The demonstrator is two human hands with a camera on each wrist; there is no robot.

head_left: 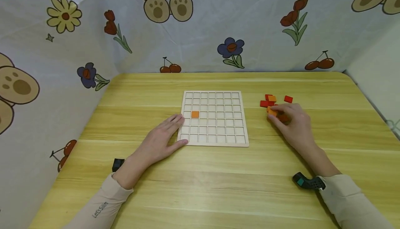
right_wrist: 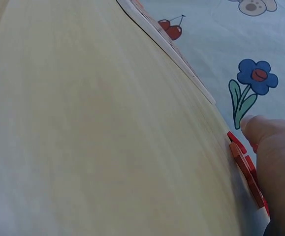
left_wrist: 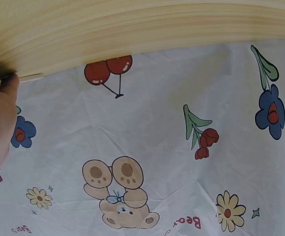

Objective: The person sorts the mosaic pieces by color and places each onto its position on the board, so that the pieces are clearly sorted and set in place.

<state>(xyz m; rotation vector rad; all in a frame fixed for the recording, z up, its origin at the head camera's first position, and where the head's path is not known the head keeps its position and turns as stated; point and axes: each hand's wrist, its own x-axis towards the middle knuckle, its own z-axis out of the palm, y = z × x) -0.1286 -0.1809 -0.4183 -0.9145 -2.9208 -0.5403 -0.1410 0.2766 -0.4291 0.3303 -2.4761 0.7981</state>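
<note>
A pale wooden grid board (head_left: 215,145) lies flat on the table, with one orange square tile (head_left: 195,114) set in a cell near its left side. My left hand (head_left: 160,138) rests against the board's left edge, its fingers extended and the thumb at the near corner. To the right of the board, my right hand (head_left: 295,125) pinches an orange tile (head_left: 271,111) between thumb and fingers, over a small pile. Red tiles (head_left: 264,103) and another orange tile (head_left: 272,98) make up the pile, partly hidden by that hand.
Behind the wooden table (head_left: 212,184) hangs a white cloth (head_left: 200,41) printed with bears, flowers and cherries. A single red tile (head_left: 288,99) lies a little apart, behind the right hand. Dark camera mounts sit at both wrists.
</note>
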